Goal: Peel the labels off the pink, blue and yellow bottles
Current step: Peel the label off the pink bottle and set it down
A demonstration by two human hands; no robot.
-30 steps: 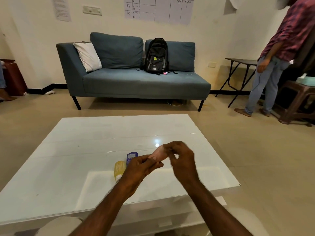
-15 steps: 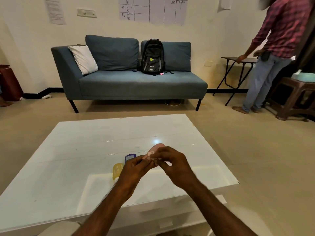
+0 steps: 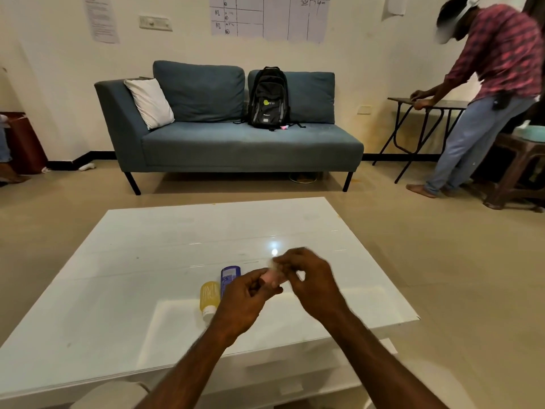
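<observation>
Head view, left hand (image 3: 244,299): raised over the near part of the table, back of the hand toward the camera; its fingers (image 3: 259,280) are curled and clamped round the near end of the pink bottle
Right hand (image 3: 312,281): just right of the left hand and meeting it at the bottle; fingers bent together and pinching at the bottle's far end; motion blur hides whether a label edge sits between them
Pink bottle (image 3: 272,277): held in the air between the two hands, above the table and clear of it; only a short pink stretch shows between the fingers
Blue bottle (image 3: 229,274): lying on the table just left of the left hand, partly hidden behind it; a printed label faces up
Yellow bottle (image 3: 210,296): lying on the table just beside the blue bottle, on its left, pale cap toward the camera
Table (image 3: 165,249): low, white and glossy, with a spot of light reflected near the hands
Sofa (image 3: 236,143): blue-grey, against the far wall; a white pillow (image 3: 149,102) leans in its left corner and a black backpack (image 3: 268,97) stands upright against the back cushions
Other person (image 3: 483,93): at far right in a red checked shirt and jeans, bent forward with both hands on a dark folding side table (image 3: 427,103)
Wall: a hand-drawn paper chart (image 3: 268,16) hangs above the sofa
</observation>
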